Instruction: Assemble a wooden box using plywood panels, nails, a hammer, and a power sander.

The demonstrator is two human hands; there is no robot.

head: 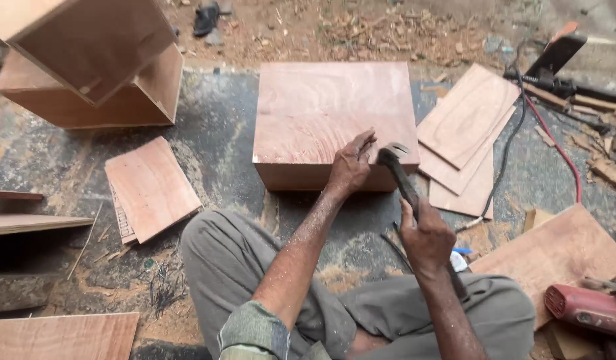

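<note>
A closed plywood box (321, 113) stands on the floor in front of me. My left hand (351, 167) rests on its near right top edge, fingers pinched together as if on a small nail, which is too small to make out. My right hand (426, 237) grips the dark handle of a claw hammer (396, 167), whose head hovers just right of my left fingers, over the box's near right corner. My knees in grey trousers (221, 267) frame the lower view.
Stacked plywood panels (464, 133) lie right of the box, another panel (151, 187) to the left. Open plywood boxes (94, 67) sit top left. A red power tool (584, 308), a red cable (554, 143) and wood scraps lie right. Loose nails (162, 283) lie by my left knee.
</note>
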